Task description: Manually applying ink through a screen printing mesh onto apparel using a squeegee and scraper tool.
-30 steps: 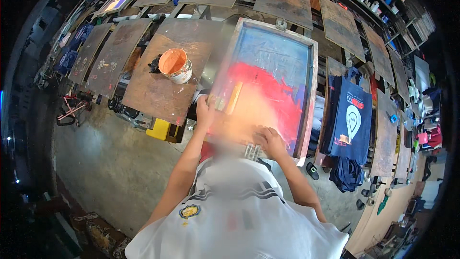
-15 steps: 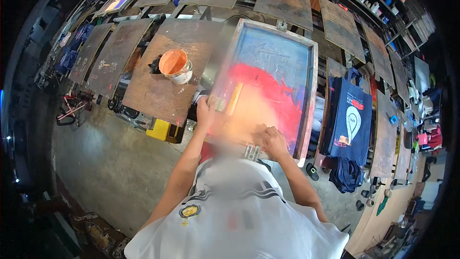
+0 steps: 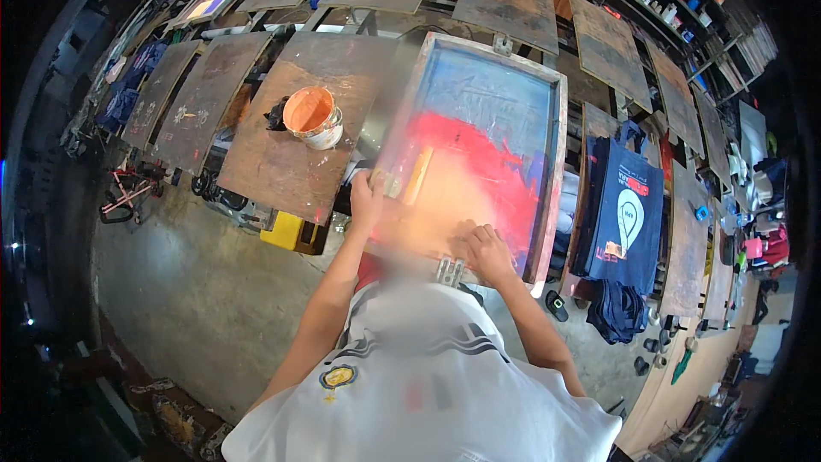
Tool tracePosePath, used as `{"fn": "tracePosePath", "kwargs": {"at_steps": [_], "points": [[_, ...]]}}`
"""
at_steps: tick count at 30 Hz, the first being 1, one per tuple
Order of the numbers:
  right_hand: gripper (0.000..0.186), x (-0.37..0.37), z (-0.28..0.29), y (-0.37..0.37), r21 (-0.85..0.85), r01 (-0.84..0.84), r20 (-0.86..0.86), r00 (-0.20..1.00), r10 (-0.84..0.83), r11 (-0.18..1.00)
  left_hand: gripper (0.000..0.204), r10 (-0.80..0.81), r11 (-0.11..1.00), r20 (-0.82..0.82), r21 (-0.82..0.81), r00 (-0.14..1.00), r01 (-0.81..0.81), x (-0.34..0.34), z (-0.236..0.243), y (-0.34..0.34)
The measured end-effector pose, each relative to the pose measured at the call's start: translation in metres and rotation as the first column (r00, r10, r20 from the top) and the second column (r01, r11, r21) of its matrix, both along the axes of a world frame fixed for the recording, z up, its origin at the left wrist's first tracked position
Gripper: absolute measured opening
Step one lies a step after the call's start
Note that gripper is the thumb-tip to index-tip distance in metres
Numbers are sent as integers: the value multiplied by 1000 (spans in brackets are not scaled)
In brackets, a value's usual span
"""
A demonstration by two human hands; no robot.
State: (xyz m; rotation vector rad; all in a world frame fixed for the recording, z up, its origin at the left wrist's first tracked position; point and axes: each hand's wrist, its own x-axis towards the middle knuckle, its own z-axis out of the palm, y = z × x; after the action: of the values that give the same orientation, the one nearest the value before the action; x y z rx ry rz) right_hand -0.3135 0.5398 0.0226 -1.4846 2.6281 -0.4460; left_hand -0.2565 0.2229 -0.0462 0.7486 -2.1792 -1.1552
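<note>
A framed printing screen lies in front of me, its blue mesh smeared with red ink. My left hand grips the near left corner of the frame, beside a yellowish squeegee lying on the mesh. My right hand rests closed on the near edge of the frame, next to a metal clamp. The area between my hands is blurred.
An orange ink bucket stands on the wooden pallet board to the left. More wooden boards ring the press. A dark blue bag with a white print lies on the board to the right. A yellow box sits below.
</note>
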Motion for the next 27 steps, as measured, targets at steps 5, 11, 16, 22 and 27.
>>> {"fn": "tracePosePath", "kwargs": {"at_steps": [5,11,16,22,27], "points": [[20,0,23,-5,-88,-117,-87,990,109,989,34,15,1000,-5,-12,1000,-15,1,-1,-2],[27,-3,-8,16,-256,-14,168,984,59,967,35,7,1000,-11,-12,1000,-7,3,5,3],[21,5,0,26,-288,563,822,561,-102,775,35,18,1000,-1,8,1000,-18,9,4,2],[22,4,14,19,-252,748,964,246,97,613,34,18,995,-50,-94,999,-22,4,-3,2],[23,-4,44,-28,-277,780,950,135,281,561,30,-15,1000,-59,2,998,15,1,1,-6]]}}
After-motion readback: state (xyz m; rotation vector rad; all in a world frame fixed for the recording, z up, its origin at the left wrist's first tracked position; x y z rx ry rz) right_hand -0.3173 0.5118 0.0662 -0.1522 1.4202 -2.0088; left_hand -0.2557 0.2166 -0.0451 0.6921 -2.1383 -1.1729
